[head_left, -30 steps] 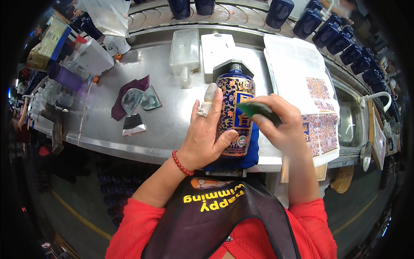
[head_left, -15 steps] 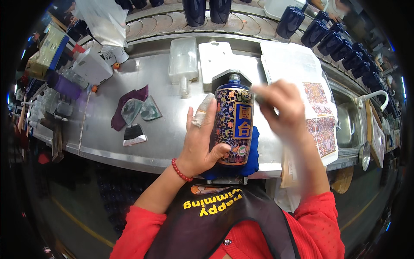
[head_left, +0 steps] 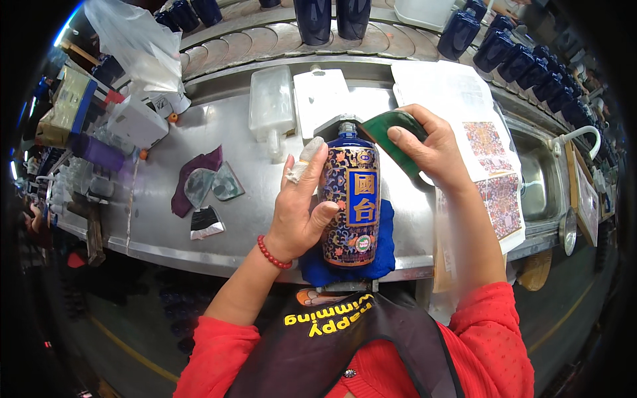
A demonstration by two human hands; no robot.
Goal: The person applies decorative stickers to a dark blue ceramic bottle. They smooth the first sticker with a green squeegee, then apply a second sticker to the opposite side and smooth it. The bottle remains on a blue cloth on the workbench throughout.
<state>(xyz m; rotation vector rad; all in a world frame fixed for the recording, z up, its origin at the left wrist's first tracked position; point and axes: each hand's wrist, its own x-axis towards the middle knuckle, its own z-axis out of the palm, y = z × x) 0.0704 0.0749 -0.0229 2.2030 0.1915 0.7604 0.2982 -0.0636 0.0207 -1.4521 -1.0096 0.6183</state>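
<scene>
A dark blue bottle [head_left: 352, 199] with an ornate floral decal lies on its back on a blue cloth [head_left: 385, 255], neck pointing away from me. My left hand [head_left: 300, 202] holds the bottle's left side, its thumb over the front edge; one finger is wrapped in whitish tape. Pinched in my right hand [head_left: 428, 147] is a flat green scraper [head_left: 396, 140], raised above the bottle's upper right shoulder. The bottle's neck sits against a grey angled rest [head_left: 330, 123].
Printed decal sheets [head_left: 483, 142] lie to the right, before a sink [head_left: 541, 192]. A clear bottle-shaped container [head_left: 271, 103] and a white block [head_left: 320, 93] stand beyond. Cut scraps [head_left: 197, 172] lie left. Blue bottles [head_left: 353, 16] line the conveyor [head_left: 232, 43].
My right hand has drawn slightly up and left, and the green scraper, blurred and mostly hidden before, now shows broadside. My left hand stays on the bottle; the view has shifted a little.
</scene>
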